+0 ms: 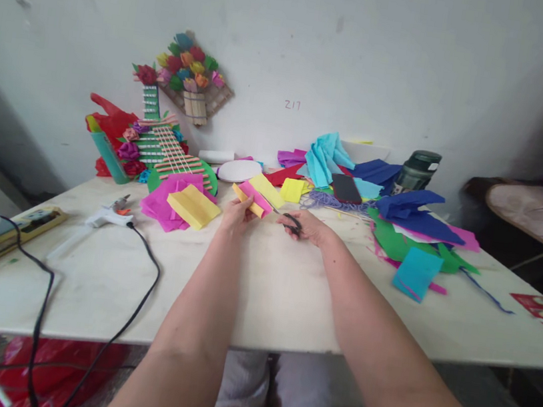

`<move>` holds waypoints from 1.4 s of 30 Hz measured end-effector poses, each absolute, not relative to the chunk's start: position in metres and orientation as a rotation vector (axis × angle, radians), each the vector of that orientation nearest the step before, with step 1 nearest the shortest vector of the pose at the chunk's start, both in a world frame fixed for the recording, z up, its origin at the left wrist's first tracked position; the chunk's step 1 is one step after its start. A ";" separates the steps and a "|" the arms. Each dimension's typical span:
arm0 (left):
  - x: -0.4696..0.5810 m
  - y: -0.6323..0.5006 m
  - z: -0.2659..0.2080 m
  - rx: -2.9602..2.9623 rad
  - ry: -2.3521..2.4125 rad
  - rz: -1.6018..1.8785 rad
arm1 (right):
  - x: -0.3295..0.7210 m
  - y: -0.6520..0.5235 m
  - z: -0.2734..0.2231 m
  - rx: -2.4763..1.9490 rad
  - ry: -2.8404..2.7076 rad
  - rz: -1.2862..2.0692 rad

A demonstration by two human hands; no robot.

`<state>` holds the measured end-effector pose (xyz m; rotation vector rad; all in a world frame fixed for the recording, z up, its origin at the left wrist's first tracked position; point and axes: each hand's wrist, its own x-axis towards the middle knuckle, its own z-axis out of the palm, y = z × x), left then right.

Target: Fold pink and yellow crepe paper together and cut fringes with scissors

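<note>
My left hand [238, 214] is closed on a folded piece of yellow and pink paper [253, 201], held just above the table. My right hand [309, 228] grips the black handles of a pair of scissors [292, 224]. The blades point left and reach the right side of the paper; whether they are cutting it I cannot tell. Behind the paper lies a yellow strip [267, 189]. A yellow paper piece [193, 206] rests on magenta sheets [166, 206] left of my left hand.
A white glue gun [111, 216] with a black cord lies at left, near a power strip [25, 233]. Flower-decorated crafts [177, 156] stand against the wall. At right are a phone [346, 189], a dark bottle [416, 172], blue paper [416, 214] and a turquoise piece [417, 274].
</note>
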<state>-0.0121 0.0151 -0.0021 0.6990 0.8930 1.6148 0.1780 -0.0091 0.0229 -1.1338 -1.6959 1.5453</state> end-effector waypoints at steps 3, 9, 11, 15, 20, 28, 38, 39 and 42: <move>-0.012 0.014 -0.002 0.700 0.890 1.622 | 0.178 -0.010 0.024 -1.137 -1.693 1.540; -0.013 0.015 -0.003 0.692 0.881 1.622 | 0.178 -0.006 0.021 -1.089 -1.698 1.562; -0.013 0.016 -0.003 0.692 0.874 1.625 | 0.178 -0.006 0.020 -1.077 -1.709 1.559; -0.014 0.016 -0.004 0.690 0.869 1.622 | 0.178 -0.007 0.022 -1.082 -1.736 1.537; -0.014 0.017 -0.004 0.689 0.863 1.617 | 0.178 -0.010 0.023 -1.107 -1.753 1.497; -0.015 0.016 -0.004 0.689 0.868 1.613 | 0.179 -0.007 0.021 -1.098 -1.746 1.508; -0.011 0.013 -0.001 0.729 0.903 1.572 | 0.179 -0.010 0.024 -1.111 -1.635 1.617; -0.010 0.012 0.000 0.726 0.907 1.571 | 0.179 -0.011 0.025 -1.118 -1.642 1.611; -0.009 0.012 0.001 0.720 0.910 1.566 | 0.179 -0.012 0.025 -1.124 -1.673 1.583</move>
